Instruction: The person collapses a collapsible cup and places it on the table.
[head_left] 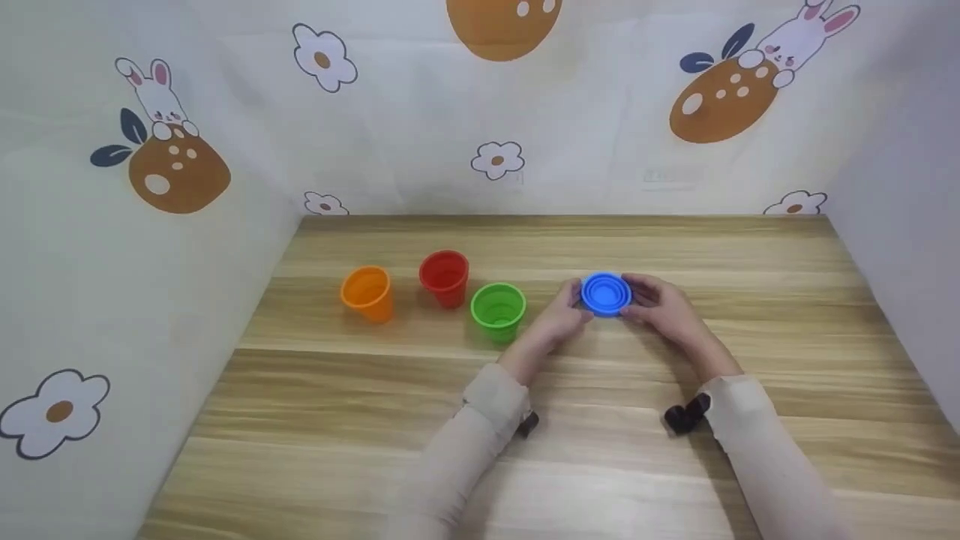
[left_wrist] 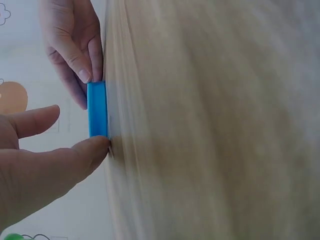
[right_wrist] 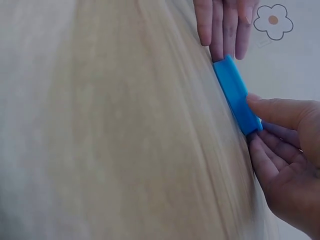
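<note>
A blue collapsible cup, folded flat into rings, lies on the wooden table at the right of the middle. My right hand holds its right side, with the thumb on the rim and fingers around the edge. On the opposite side my left hand touches the cup with fairly straight fingers. The left wrist view shows the cup's thin side between both hands. To the left stand a green cup, a red cup and an orange cup, all expanded and upright.
The wood-grain table meets a patterned back wall with rabbits and flowers. Pale walls also bound the left and right sides. The green cup stands close to my left wrist. A dark wrist device sits below the right cuff.
</note>
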